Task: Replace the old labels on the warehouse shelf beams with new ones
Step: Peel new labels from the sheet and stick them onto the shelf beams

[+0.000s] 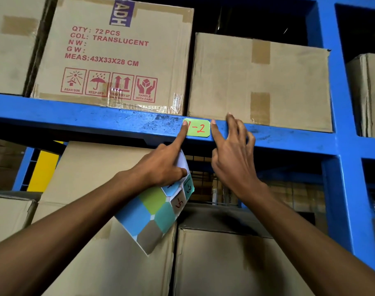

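A blue shelf beam (96, 119) bears two cardboard boxes (118, 56) and a green label (198, 128).

The beam (96, 118) face is bare to the left of the label (197, 128) and to the right past the right hand (232, 159), up to the upright (340, 146). Boxes (259, 82) sit tight on the beam's top edge, closing the way above. Under the beam a dark gap lies open between the hands, with lower boxes (225, 253) and the sticker sheet (156, 216) below the left hand (163, 165).
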Demonstrator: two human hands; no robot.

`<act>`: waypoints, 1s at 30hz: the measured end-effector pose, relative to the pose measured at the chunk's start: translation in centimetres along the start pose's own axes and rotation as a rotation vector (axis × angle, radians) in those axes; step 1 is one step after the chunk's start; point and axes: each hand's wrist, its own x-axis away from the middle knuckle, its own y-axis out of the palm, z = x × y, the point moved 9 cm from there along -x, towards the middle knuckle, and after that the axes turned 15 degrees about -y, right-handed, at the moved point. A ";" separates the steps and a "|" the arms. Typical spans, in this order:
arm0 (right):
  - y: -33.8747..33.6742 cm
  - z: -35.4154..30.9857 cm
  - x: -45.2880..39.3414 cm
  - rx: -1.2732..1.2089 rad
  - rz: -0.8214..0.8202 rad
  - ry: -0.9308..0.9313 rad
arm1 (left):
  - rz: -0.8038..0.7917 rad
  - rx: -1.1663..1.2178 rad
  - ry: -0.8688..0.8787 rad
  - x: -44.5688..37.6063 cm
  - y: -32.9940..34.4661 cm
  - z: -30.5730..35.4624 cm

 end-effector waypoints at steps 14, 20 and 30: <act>-0.6 -0.1 4.0 -0.178 0.093 0.023 | -0.054 0.395 -0.046 3.4 1.7 -1.0; -2.3 -1.4 8.5 -0.534 0.187 0.054 | -0.114 0.982 -0.246 7.5 3.2 -2.9; -3.1 -5.6 13.6 -0.401 0.082 -0.051 | -0.134 1.087 -0.300 12.6 4.4 -0.3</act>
